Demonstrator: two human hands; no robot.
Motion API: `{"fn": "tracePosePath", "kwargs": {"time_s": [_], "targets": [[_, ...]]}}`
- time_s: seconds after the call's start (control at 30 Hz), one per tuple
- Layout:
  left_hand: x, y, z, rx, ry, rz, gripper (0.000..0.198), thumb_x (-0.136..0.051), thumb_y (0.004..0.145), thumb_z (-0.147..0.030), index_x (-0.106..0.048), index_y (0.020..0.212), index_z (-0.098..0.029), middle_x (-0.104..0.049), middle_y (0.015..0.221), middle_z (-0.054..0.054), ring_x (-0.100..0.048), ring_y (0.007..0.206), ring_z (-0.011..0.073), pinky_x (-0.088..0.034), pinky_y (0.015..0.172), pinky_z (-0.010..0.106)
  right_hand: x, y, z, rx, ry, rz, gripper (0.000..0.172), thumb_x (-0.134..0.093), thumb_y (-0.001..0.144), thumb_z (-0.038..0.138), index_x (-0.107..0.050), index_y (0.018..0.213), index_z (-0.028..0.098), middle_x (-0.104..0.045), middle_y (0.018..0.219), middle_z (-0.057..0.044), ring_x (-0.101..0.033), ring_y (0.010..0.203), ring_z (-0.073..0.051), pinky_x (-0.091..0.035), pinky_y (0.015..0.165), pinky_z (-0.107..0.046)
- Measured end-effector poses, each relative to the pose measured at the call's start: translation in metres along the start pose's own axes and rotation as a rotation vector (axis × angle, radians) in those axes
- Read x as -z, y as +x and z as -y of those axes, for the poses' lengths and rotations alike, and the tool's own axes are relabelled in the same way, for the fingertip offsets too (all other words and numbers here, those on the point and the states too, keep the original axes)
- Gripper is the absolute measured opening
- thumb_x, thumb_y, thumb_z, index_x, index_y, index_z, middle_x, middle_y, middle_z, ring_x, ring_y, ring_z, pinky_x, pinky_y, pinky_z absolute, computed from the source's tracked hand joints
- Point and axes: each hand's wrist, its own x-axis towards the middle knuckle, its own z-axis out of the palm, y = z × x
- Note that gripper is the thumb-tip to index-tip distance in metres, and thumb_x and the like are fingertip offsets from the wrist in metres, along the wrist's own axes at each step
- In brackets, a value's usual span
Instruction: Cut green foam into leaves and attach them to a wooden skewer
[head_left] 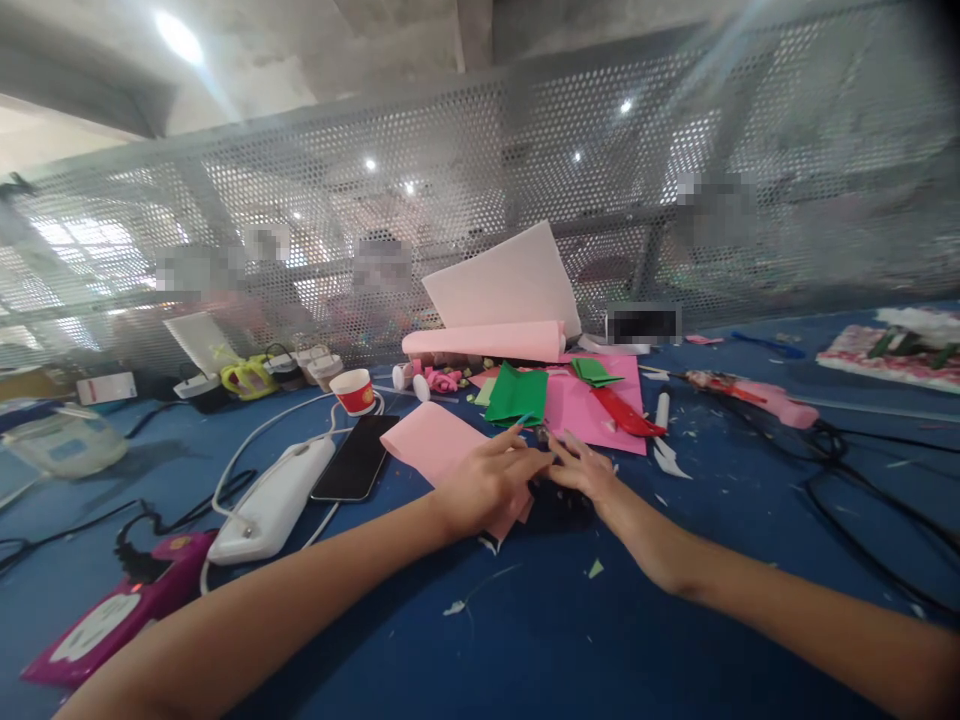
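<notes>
My left hand (487,480) rests on the blue table, its fingers curled and its thumb and forefinger pinched together beside a small dark thing I cannot make out. My right hand (581,470) lies next to it, fingers stretched forward and slightly apart, touching the same spot. A light pink paper sheet (435,440) lies partly under my left hand. Just beyond my fingers lie folded green paper (517,395), a bright pink sheet (581,405) and a red strip (626,412).
A black phone (356,458), a white power bank (274,500) with cables and a magenta device (112,615) lie at left. A red paper cup (354,390), a rolled pink sheet (484,342) and a pink glue gun (750,395) lie farther back. A perforated metal screen (480,200) bounds the table, with people behind it.
</notes>
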Motion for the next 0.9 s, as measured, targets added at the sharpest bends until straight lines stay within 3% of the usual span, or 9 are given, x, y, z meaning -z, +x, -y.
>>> {"fn": "tracePosePath", "kwargs": {"time_s": [0.07, 0.1, 0.17, 0.23, 0.37, 0.6, 0.77, 0.9], "targets": [[-0.005, -0.002, 0.002, 0.074, -0.116, -0.070, 0.027, -0.044, 0.091, -0.010, -0.051, 0.116, -0.012, -0.070, 0.088, 0.005, -0.066, 0.087, 0.0156, -0.051, 0.096, 0.041, 0.002, -0.002, 0.006, 0.050, -0.163, 0.033, 0.053, -0.045, 0.085, 0.063, -0.058, 0.127, 0.034, -0.031, 0.153, 0.000, -0.007, 0.144, -0.032, -0.008, 0.113, -0.059], [-0.007, -0.002, 0.003, 0.124, -0.154, -0.101, 0.029, -0.046, 0.091, -0.012, -0.049, 0.120, -0.014, -0.071, 0.087, 0.005, -0.066, 0.087, 0.0156, -0.051, 0.096, 0.041, 0.004, -0.002, 0.009, 0.118, -0.368, 0.081, 0.053, -0.043, 0.086, 0.062, -0.057, 0.128, 0.032, -0.021, 0.157, 0.000, -0.001, 0.144, -0.035, -0.006, 0.111, -0.063], [-0.009, -0.003, 0.003, 0.217, -0.198, -0.143, 0.038, -0.054, 0.088, -0.016, -0.045, 0.125, -0.015, -0.071, 0.086, 0.004, -0.067, 0.089, 0.0170, -0.051, 0.095, 0.042, 0.008, -0.001, 0.014, 0.283, -0.727, 0.125, 0.057, -0.043, 0.086, 0.062, -0.055, 0.131, 0.028, -0.005, 0.159, -0.002, 0.006, 0.142, -0.039, -0.006, 0.109, -0.067], [-0.009, -0.004, 0.002, 0.269, -0.239, -0.167, 0.040, -0.060, 0.086, -0.019, -0.045, 0.123, -0.015, -0.070, 0.087, 0.005, -0.066, 0.091, 0.0179, -0.053, 0.091, 0.040, 0.011, 0.002, 0.017, 0.432, -0.957, 0.133, 0.063, -0.042, 0.086, 0.064, -0.052, 0.133, 0.025, 0.000, 0.159, -0.002, 0.004, 0.142, -0.042, -0.007, 0.108, -0.068], [-0.008, -0.003, 0.001, 0.292, -0.283, -0.180, 0.024, -0.059, 0.083, -0.017, -0.051, 0.106, -0.014, -0.062, 0.094, 0.008, -0.063, 0.085, 0.0167, -0.056, 0.074, 0.032, 0.016, 0.007, 0.017, 0.631, -1.174, 0.116, 0.073, -0.036, 0.083, 0.071, -0.052, 0.134, 0.021, -0.011, 0.159, -0.004, -0.004, 0.142, -0.037, -0.009, 0.112, -0.060], [-0.007, 0.002, 0.001, 0.115, -0.110, -0.019, 0.013, -0.049, 0.088, -0.015, -0.062, 0.092, -0.013, -0.058, 0.084, 0.009, -0.051, 0.089, 0.0232, -0.051, 0.079, 0.044, 0.017, 0.009, 0.013, 0.886, -1.283, 0.012, 0.075, -0.022, 0.087, 0.071, -0.058, 0.126, 0.019, -0.046, 0.144, -0.001, -0.004, 0.144, -0.022, 0.004, 0.118, -0.041], [-0.006, 0.006, 0.001, 0.160, -0.173, 0.062, 0.016, -0.052, 0.086, -0.016, -0.061, 0.099, -0.015, -0.060, 0.106, 0.013, -0.052, 0.106, 0.0285, -0.051, 0.086, 0.047, 0.015, 0.011, 0.012, 0.924, -1.352, -0.030, 0.075, -0.023, 0.085, 0.073, -0.062, 0.121, 0.020, -0.047, 0.143, 0.001, 0.000, 0.144, -0.023, 0.007, 0.118, -0.042], [-0.007, 0.005, 0.002, 0.125, -0.241, 0.021, 0.024, -0.045, 0.090, -0.014, -0.054, 0.113, -0.013, -0.062, 0.110, 0.014, -0.054, 0.113, 0.0263, -0.051, 0.091, 0.045, 0.013, 0.010, 0.010, 0.894, -1.414, -0.086, 0.073, -0.038, 0.078, 0.077, -0.066, 0.116, 0.021, -0.044, 0.146, 0.001, 0.001, 0.143, -0.028, 0.004, 0.117, -0.044]]}}
